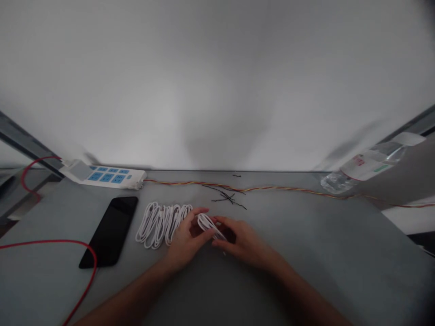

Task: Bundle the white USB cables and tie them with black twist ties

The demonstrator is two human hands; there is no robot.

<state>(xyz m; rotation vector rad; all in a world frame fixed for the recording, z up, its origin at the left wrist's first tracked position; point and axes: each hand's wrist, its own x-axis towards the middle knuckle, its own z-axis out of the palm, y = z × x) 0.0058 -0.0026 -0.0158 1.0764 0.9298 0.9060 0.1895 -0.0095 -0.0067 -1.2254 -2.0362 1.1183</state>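
Both my hands meet at the middle of the grey table. My left hand [186, 239] and my right hand [242, 240] are closed together on a coiled white cable [208, 225], fingers pinching its loops from either side. Just left of my hands lie several more coiled white cables [159, 222] in a row on the table. A few thin black twist ties [227, 196] are scattered a little beyond my hands.
A black phone [110, 230] lies face up at the left. Behind it sits a white power strip [105, 174] with blue sockets. A red cable [89, 258] curves along the left. A twisted orange-yellow wire [278, 189] runs along the wall. A plastic water bottle [369, 167] lies at the right.
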